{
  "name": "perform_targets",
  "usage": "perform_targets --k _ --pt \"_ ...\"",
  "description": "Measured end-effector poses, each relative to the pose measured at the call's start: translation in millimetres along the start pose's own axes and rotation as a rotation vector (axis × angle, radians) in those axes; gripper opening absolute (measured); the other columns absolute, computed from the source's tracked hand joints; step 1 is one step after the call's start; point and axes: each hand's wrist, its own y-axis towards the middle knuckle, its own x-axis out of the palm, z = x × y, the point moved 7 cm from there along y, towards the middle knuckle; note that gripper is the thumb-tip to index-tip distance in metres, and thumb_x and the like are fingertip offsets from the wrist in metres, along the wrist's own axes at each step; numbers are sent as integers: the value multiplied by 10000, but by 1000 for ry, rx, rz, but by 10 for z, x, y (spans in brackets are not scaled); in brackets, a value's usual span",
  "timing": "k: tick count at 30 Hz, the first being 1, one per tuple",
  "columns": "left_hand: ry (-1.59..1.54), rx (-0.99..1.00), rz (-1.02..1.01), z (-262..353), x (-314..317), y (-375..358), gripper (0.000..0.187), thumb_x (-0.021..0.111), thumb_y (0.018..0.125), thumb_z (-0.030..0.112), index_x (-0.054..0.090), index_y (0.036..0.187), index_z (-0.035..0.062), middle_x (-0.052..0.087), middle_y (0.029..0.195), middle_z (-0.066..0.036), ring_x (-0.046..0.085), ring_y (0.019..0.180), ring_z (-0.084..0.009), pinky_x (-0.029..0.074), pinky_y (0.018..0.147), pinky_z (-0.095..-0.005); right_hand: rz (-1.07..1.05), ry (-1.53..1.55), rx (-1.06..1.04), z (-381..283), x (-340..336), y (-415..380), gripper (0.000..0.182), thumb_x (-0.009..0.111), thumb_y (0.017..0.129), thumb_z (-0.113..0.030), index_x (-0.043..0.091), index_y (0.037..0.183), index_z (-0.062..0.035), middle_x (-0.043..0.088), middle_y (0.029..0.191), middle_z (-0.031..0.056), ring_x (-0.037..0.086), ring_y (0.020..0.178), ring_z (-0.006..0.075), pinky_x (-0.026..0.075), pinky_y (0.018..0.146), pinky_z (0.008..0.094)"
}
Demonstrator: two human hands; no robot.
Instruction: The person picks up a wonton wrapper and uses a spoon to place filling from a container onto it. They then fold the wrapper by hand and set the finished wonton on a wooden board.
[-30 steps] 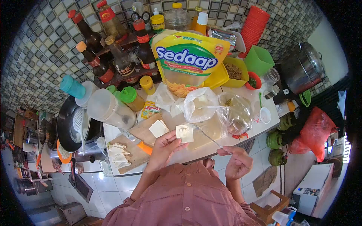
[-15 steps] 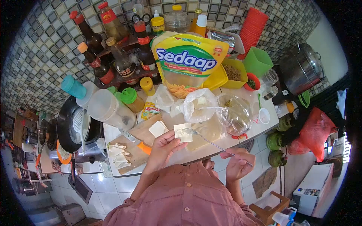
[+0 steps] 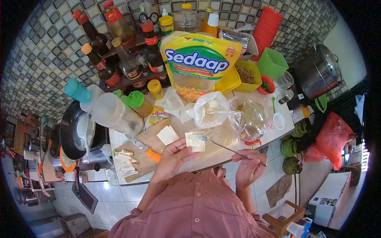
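My left hand [image 3: 174,158] pinches a square, pale wonton wrapper [image 3: 195,146] by its lower left edge, fingers beneath and thumb on top. A metal spoon [image 3: 225,147] is gripped by its handle in my right hand [image 3: 250,166]; its bowl rests on the upper part of the wrapper, where a pale smear shows. Close behind my left hand, a small stack of square wrappers [image 3: 168,135] lies on the wooden cutting board [image 3: 143,167]. Folded wrappers [image 3: 126,162] are piled at the board's left end, beside a knife [image 3: 149,152] with an orange handle.
A plastic bag [image 3: 207,119] with white contents and a pale tray [image 3: 222,138] sit beyond my hands. Behind them stands a Sedaap oil pouch [image 3: 194,63]. A clear bag [image 3: 250,119] lies to the right, and a black wok [image 3: 70,131] to the left.
The wrapper and my left hand have shifted slightly right. My right hand has risen a little, and the spoon's bowl has moved slightly up and right on the wrapper.
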Motion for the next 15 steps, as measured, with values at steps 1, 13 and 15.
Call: perform_targets --k 1,13,15 --pt "-3 3 1 -2 -4 3 333 456 878 -10 429 1205 -64 536 1144 -141 548 1027 -206 470 905 -347 18 10 -21 -4 -7 -2 297 382 937 -305 392 898 -10 562 787 230 569 512 232 490 451 283" --pt "6 23 28 7 -20 17 331 466 869 -13 440 1196 -57 549 1130 -142 565 1006 -215 482 887 -351 209 52 -54 -83 -153 61 260 361 948 -273 402 892 -22 557 776 185 552 521 200 470 469 250" --pt "11 33 44 24 -9 40 325 466 862 -25 454 1186 -51 561 1118 -145 577 995 -226 487 880 -360 252 22 10 -19 -292 95 260 347 952 -263 393 888 -15 560 784 192 568 539 224 490 495 267"
